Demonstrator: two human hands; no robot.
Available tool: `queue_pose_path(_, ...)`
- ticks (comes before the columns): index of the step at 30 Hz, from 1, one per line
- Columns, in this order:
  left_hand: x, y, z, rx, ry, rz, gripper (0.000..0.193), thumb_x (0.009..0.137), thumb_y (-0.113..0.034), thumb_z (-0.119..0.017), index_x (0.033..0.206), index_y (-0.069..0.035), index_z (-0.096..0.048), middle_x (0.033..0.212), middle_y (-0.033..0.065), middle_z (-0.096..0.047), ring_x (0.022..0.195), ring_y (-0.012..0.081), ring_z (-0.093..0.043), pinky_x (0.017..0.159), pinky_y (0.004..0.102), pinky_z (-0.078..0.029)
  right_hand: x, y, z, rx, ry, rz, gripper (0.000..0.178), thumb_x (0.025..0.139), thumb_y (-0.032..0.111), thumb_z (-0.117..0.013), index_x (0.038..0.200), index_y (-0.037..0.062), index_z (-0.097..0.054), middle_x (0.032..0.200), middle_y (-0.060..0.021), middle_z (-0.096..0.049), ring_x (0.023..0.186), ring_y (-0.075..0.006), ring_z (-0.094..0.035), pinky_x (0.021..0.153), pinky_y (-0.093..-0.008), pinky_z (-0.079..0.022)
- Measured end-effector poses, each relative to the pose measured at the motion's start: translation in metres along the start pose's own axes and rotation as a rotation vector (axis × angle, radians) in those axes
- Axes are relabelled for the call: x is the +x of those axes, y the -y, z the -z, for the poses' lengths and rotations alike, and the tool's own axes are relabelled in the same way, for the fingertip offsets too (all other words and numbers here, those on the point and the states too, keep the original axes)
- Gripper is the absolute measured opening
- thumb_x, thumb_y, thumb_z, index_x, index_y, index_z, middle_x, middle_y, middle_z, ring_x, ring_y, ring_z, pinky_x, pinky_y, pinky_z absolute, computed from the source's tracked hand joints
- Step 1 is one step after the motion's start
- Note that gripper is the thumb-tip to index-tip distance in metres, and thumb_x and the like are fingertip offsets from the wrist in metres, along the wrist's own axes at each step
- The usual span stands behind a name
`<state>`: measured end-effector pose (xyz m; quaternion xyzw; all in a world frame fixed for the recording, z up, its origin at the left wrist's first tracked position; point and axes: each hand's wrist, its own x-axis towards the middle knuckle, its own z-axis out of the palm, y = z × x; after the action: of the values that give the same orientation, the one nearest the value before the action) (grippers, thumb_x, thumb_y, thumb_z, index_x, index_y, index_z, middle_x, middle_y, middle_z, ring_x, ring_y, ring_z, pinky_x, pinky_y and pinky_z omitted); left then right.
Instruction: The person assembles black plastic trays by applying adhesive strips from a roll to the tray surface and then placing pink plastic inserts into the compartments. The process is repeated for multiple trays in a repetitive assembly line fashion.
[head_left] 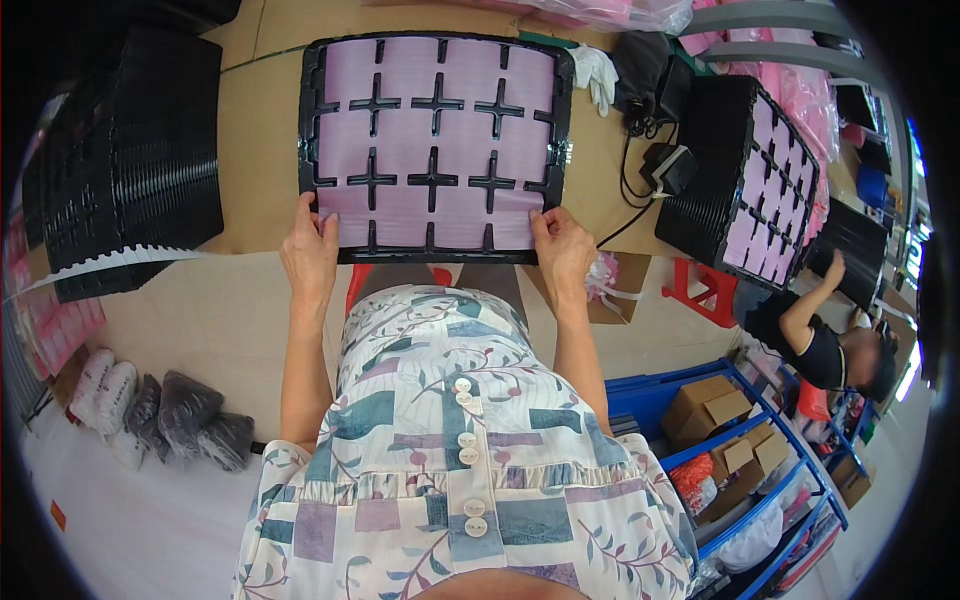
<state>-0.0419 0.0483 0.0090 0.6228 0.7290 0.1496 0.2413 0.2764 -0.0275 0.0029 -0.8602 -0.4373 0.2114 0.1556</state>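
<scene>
A black plastic tray (309,150) lies on the brown work table in front of me. A thin pink sheet (405,135) covers its inside, and raised black cross-shaped ribs stand out over the sheet. My left hand (310,250) is closed at the near left corner, thumb at the sheet's edge and index finger against the tray rim. At the near right corner my right hand (564,250) pinches the sheet's edge between thumb and fingers. The sheet is slightly creased beside the right thumb. What lies under both sets of fingertips is partly hidden.
Tall stacks of black trays (165,140) stand at the left; another stack (705,170), topped with pink sheets, is at the right. White gloves (596,78), a black adapter (668,168) and cables lie between. A co-worker (820,335) is at far right, beyond a red stool (700,292).
</scene>
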Motion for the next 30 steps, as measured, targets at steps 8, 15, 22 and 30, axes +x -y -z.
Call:
queue_pose_path(8,-0.001,0.009,-0.004,-0.012,-0.011,-0.053,0.037,0.085,-0.007,-0.067,0.12,-0.003,-0.056,0.078,0.0169,-0.064,0.072,0.0357,-0.064,0.067,0.045,-0.051,-0.012,-0.014,-0.011,0.118,-0.082,0.086,0.02,0.084,0.023,-0.072,0.076,0.0057,-0.066,0.054,-0.0077,-0.055,0.048,-0.025,-0.054,0.05,-0.0381,-0.044)
queue_pose_path(15,0.0,0.015,-0.007,0.001,0.019,-0.13,0.018,0.085,-0.005,-0.066,0.101,-0.004,-0.059,0.078,0.016,-0.063,0.072,0.0354,-0.063,0.066,0.0445,-0.05,-0.013,-0.015,-0.014,0.176,-0.127,0.031,0.018,0.082,0.02,-0.072,0.074,0.0055,-0.065,0.053,-0.0077,-0.054,0.046,-0.0245,-0.054,0.048,-0.037,-0.043)
queue_pose_path(22,-0.001,0.011,-0.004,0.002,-0.001,-0.177,0.011,0.086,-0.004,-0.064,0.097,-0.004,-0.063,0.082,0.0144,-0.062,0.072,0.0321,-0.061,0.065,0.0411,-0.049,-0.011,-0.014,-0.016,0.114,-0.154,0.093,0.018,0.079,0.02,-0.073,0.071,0.0058,-0.064,0.055,-0.0095,-0.056,0.049,-0.0283,-0.058,0.05,-0.0393,-0.047)
queue_pose_path(30,-0.001,0.011,-0.005,-0.004,-0.006,-0.173,0.009,0.087,-0.005,-0.064,0.097,-0.003,-0.065,0.079,0.0145,-0.061,0.069,0.0312,-0.06,0.065,0.0409,-0.048,-0.01,-0.016,-0.019,0.126,-0.183,0.116,0.018,0.079,0.018,-0.073,0.071,0.0046,-0.063,0.055,-0.0103,-0.055,0.048,-0.0281,-0.056,0.049,-0.0389,-0.045)
